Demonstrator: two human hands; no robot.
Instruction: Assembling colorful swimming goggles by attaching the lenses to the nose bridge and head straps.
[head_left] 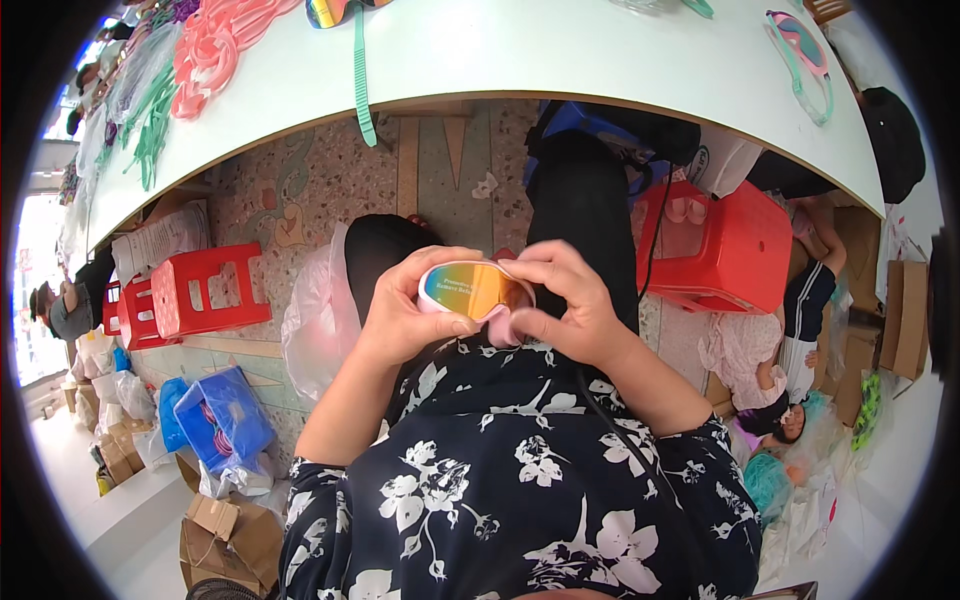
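A pair of swim goggles (457,287) with a pale pink frame and orange-gold mirrored lenses is held up over my lap. Printing shows on one lens. My left hand (398,308) grips the left lens, thumb along its lower rim and fingers behind. My right hand (578,302) is closed on the other end, its fingers partly covering the right lens. A pink piece hangs below the nose bridge near my right thumb; whether it is the strap I cannot tell.
On the white table (600,60) ahead lie pink straps (215,50), green straps (155,110), goggles with a green strap (362,80) and pink goggles (805,50). Red stools (210,290) stand left, another red stool (735,245) right. A blue crate (225,415) and cardboard boxes (230,540) sit lower left. Other people are nearby.
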